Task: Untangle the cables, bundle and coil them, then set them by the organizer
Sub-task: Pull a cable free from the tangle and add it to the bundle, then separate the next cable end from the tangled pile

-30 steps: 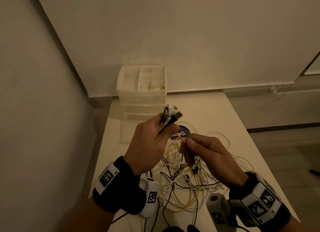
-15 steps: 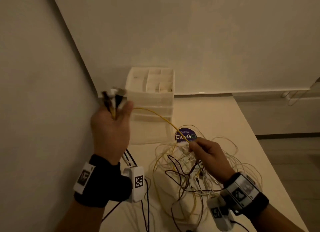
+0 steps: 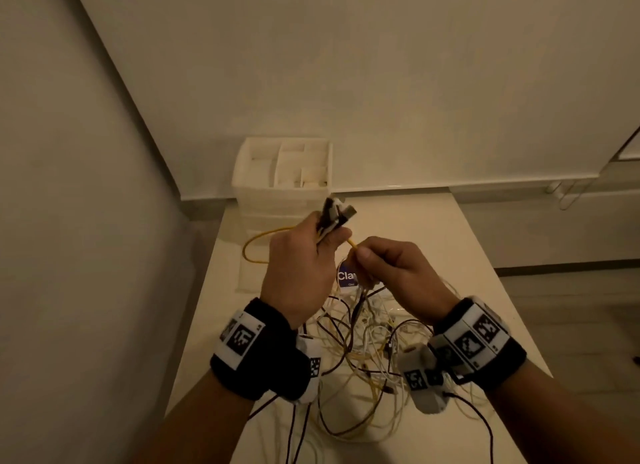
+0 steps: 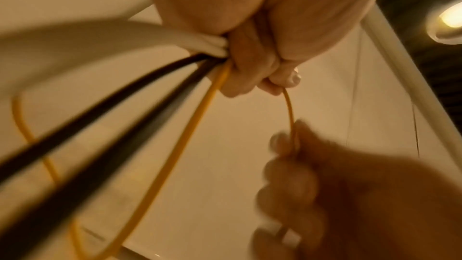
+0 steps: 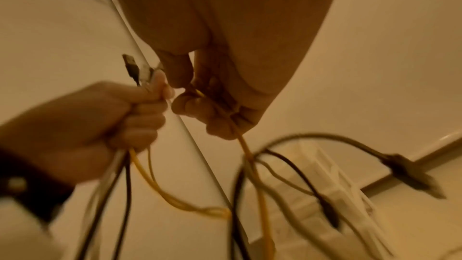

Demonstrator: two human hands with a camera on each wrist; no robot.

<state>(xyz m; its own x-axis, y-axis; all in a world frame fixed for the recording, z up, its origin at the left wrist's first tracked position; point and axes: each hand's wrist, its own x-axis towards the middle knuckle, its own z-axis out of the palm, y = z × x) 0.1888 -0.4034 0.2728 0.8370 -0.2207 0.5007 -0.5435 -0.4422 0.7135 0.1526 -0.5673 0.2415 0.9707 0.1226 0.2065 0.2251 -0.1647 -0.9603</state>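
**Cables held up over the surface, one yellow strand pinched between both hands**

Cables (image 3: 367,339) in a loose tangle of white, black and yellow strands, spread across the near half of the pale surface (image 3: 433,242), beneath and between the two wrists. Backed into the far corner against the wall: a white organizer (image 3: 282,183) with open compartments on top and drawers below, well apart from the tangle. Partly hidden behind the hands: a round purple sticker (image 3: 346,277) with white lettering, lying on the surface at the far edge of the tangle.

Raised above the pile, left hand (image 3: 298,266) closed in a fist round a bunch of cable ends (image 3: 334,214), plugs sticking up past the thumb, black, white and yellow leads trailing down out of the fist in the left wrist view. Just beside it, right hand (image 3: 394,269) curled, thumb and forefinger pinching the yellow cable (image 3: 263,236), with the strand running down through the palm in the right wrist view. Looping out to the left of the left hand, then back into its grip: a slack bow of that yellow cable. Short taut stretch of yellow between the two hands, knuckles nearly touching. Black bands with printed square markers on both wrists.
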